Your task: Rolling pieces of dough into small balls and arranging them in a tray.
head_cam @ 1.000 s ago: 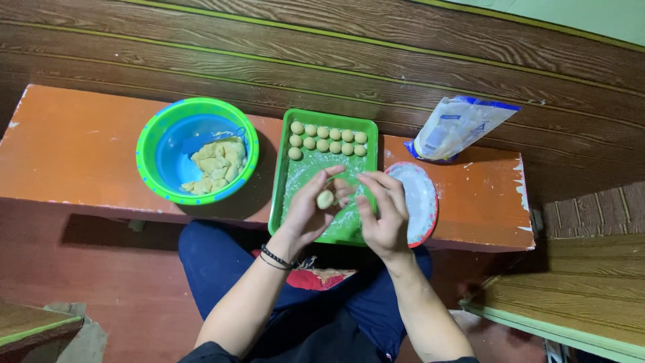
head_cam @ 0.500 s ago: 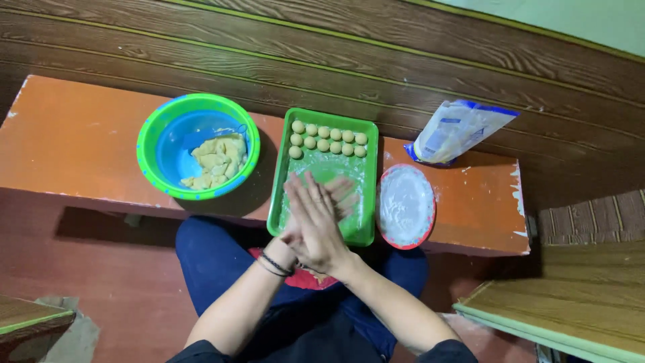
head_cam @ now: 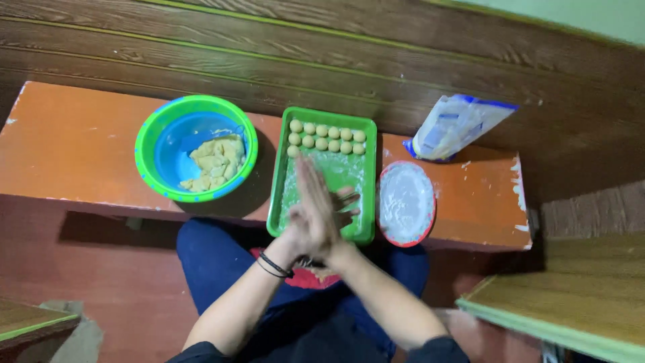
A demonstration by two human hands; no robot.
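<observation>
My left hand (head_cam: 310, 205) and my right hand (head_cam: 344, 207) are pressed palm to palm over the near half of a green rectangular tray (head_cam: 277, 195). The left hand lies on top, and only the right fingers show beyond it. The small dough piece seen between them earlier is now hidden inside the palms. Two rows of small round dough balls (head_cam: 327, 138) line the tray's far end, and the rest of the tray is dusted with flour. Black bands circle my left wrist.
A green and blue bowl (head_cam: 149, 144) with pale dough chunks (head_cam: 213, 161) stands left of the tray on the orange bench (head_cam: 74, 148). A red-rimmed plate of flour (head_cam: 405, 202) and a plastic flour bag (head_cam: 457, 128) sit to the right. A green-edged wooden surface (head_cam: 564, 296) lies at lower right.
A second ago my hands were apart with a dough piece showing in the left one. They have closed flat together over it and the top hand has slid forward.
</observation>
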